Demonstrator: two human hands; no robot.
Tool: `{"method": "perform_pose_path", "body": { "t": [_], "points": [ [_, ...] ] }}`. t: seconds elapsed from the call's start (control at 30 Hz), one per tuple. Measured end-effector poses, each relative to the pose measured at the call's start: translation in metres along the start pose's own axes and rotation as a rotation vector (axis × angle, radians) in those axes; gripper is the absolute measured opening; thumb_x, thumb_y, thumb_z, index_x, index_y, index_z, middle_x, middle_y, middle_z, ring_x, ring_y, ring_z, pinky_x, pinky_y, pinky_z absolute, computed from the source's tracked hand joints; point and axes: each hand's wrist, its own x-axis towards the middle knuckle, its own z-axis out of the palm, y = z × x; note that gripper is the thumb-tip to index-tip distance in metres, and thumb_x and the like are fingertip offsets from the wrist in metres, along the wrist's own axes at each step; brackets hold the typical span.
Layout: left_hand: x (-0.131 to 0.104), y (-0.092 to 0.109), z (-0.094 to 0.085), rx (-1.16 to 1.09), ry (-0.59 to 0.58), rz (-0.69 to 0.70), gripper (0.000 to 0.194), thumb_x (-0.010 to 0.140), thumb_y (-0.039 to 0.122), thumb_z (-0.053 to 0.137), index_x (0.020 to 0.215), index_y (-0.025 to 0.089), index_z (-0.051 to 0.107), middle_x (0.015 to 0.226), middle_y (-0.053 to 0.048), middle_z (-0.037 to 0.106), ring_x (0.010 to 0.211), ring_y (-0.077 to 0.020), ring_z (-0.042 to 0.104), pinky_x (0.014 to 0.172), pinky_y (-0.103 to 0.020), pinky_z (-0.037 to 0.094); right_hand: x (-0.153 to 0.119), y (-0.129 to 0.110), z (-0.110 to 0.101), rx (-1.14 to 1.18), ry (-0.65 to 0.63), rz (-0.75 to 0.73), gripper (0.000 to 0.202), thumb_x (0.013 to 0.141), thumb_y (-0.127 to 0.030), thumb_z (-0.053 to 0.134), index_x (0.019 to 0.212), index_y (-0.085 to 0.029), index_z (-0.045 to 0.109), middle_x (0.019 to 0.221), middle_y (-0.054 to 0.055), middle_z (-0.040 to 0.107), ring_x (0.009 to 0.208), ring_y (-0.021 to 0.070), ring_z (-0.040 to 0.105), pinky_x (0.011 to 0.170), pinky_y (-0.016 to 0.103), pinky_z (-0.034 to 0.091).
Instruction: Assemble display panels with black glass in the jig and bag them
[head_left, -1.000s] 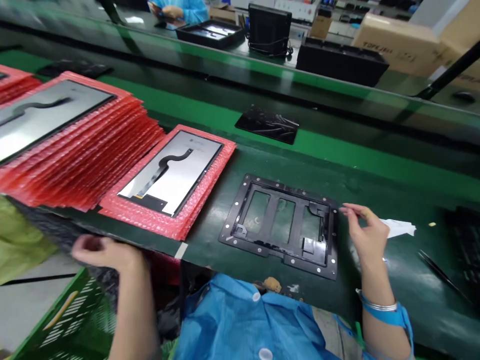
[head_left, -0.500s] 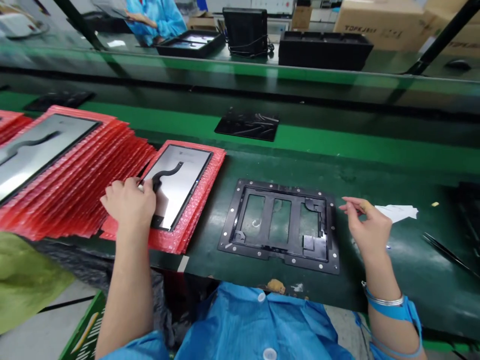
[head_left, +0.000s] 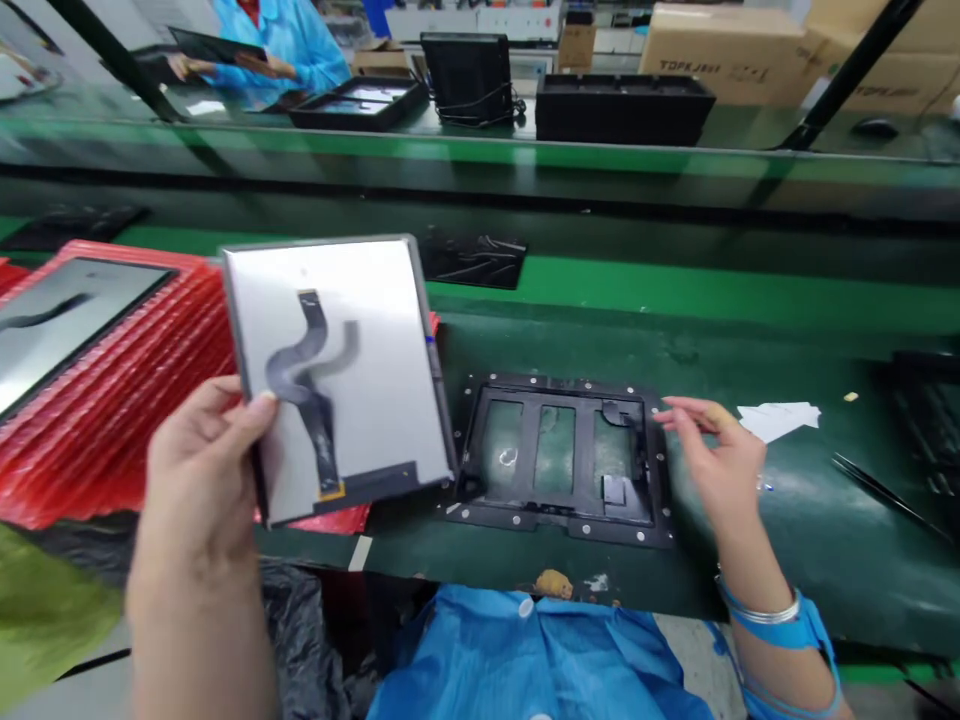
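Far left: a stack of red bubble-wrap sheets (head_left: pixel 135 400), knobbly and translucent, with ragged edges, lies on the worktop (head_left: pixel 862 570). The top sheet carries a rectangular display panel (head_left: pixel 97 325), grey back upward.

Left hand (head_left: pixel 206 470): the fingers pinch the left edge of a second display panel, the held panel (head_left: pixel 386 390), thumb on the back face and the other fingers mostly hidden behind it. The held panel is tilted up above the worktop, with more red wrap partly visible beneath. Its back is smooth, silvery and reflective. An S-shaped black ribbon cable (head_left: pixel 289 375) rises from a dark strip at the lower edge.

Centre: a matte black rectangular frame (head_left: pixel 585 455) lies flat; the worktop shows through its three openings. Small round pale dots line the rim.

Status, as judged: one panel is in hand and off the wrap; panel and frame are separate, with joining not begun.

Right hand (head_left: pixel 724 460): the thumb and index finger nearly meet at the frame's right edge; contact, or a small item between them, cannot be confirmed.

Far right: a crumpled white paper scrap (head_left: pixel 780 420) and slender dark tweezers (head_left: pixel 889 492).
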Motion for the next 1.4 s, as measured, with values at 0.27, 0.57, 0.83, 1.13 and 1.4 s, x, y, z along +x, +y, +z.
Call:
{"method": "perform_pose_path", "body": {
  "t": [0.27,0.57,0.83,1.13,1.4],
  "points": [
    [-0.06,-0.031,0.062,-0.032,-0.361,-0.23,0.042,0.055,0.031,0.086,0.084,0.024,0.056,0.061,0.005,0.071,0.042,-0.0142,0.062,0.041,-0.022,0.054,-0.015,-0.063,0.039,0.011,-0.216,-0.224,0.018,0.092,-0.023,0.055,0.103,-0.024,0.068,0.09,0.003,0.076,0.08,0.0156,0.07,0.069,0.028,0.053],
    [-0.07,-0.037,0.073,0.006,-0.461,-0.196,0.04,0.059,0.034,0.084,0.087,0.026,0.056,0.058,0.007,0.067,0.041,-0.0133,0.06,0.038,-0.02,0.051,-0.012,-0.055,0.035,-0.12,-0.273,-0.017,0.006,0.087,-0.024,0.053,0.083,-0.025,0.057,0.079,0.002,0.071,0.069,0.0166,0.067,0.066,0.029,0.049],
    [-0.064,-0.029,0.075,-0.223,-0.296,-0.226,0.033,0.056,0.023,0.081,0.085,0.025,0.065,0.074,0.006,0.075,0.053,-0.0115,0.067,0.047,-0.016,0.055,-0.024,-0.014,-0.043,0.143,-0.172,0.306,0.022,0.083,-0.046,0.057,0.083,-0.024,0.053,0.051,-0.004,0.06,0.047,0.0144,0.056,0.051,0.026,0.043],
    [-0.073,-0.047,0.087,-0.333,-0.506,-0.497,0.048,0.055,0.026,0.081,0.1,0.02,0.066,0.095,-0.005,0.077,0.082,-0.026,0.074,0.067,-0.031,0.059,-0.033,0.039,-0.083,-0.659,0.171,0.136,0.037,0.077,-0.058,0.061,0.091,-0.025,0.069,0.062,0.004,0.067,0.045,0.0203,0.051,0.048,0.034,0.037],
    [-0.098,-0.038,0.099,-0.42,-0.774,-0.356,0.046,0.072,0.031,0.078,0.115,0.02,0.066,0.118,-0.007,0.073,0.108,-0.025,0.067,0.086,-0.031,0.053,-0.037,-0.076,0.008,-0.281,-0.294,-0.942,0.048,0.091,-0.011,0.056,0.135,-0.031,0.057,0.123,0.004,0.072,0.117,0.0207,0.066,0.092,0.035,0.05]
  ]
}}
